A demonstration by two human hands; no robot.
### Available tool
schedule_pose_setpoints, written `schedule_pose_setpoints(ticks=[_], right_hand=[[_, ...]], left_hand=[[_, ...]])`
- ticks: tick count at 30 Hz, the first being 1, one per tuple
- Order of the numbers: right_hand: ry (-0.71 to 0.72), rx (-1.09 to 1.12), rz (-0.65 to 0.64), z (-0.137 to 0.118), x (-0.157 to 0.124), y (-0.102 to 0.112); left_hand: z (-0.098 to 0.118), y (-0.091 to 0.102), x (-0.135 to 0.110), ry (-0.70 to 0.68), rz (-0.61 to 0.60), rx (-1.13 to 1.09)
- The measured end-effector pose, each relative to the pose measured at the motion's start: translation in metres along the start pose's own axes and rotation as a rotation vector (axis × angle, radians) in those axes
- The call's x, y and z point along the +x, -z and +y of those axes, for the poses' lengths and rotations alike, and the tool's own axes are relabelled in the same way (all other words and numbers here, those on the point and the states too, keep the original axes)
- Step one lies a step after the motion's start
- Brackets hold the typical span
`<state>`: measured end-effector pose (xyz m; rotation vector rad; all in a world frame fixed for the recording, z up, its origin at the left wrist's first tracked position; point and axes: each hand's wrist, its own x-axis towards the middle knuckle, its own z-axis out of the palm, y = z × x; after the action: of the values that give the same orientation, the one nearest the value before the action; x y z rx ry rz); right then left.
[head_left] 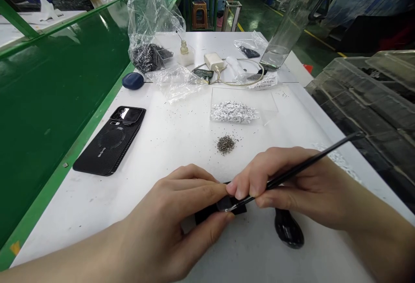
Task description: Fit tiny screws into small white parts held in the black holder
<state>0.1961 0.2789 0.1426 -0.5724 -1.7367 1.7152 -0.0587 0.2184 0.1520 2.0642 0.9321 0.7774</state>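
Observation:
My left hand [175, 213] is closed in a pinch on a small black block [207, 213] that rests on the white table [181, 140]. My right hand [292, 183] grips thin black tweezers [304, 167], whose tip touches the top of the block at my left thumb. Just beyond my fingers lies a small pile of tiny dark parts [226, 144]. Farther back, a clear sheet carries a heap of small white parts [233, 112]. A black glossy object [288, 229] lies under my right wrist.
A black phone in a case [112, 139] lies face down at the left, near the green partition [48, 97]. At the back are a plastic bag of dark parts [149, 49], a blue case [133, 80], a white charger [214, 61], a small glue bottle [184, 47] and a clear bottle [285, 32].

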Motion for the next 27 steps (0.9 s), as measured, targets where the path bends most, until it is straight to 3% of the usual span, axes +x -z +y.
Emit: schedule_pose_setpoints(ticks=[27], right_hand=[[0.016, -0.069, 0.010, -0.0020, 0.0032, -0.0010]], left_hand=[[-0.0003, -0.0002, 0.0017, -0.021, 0.016, -0.003]])
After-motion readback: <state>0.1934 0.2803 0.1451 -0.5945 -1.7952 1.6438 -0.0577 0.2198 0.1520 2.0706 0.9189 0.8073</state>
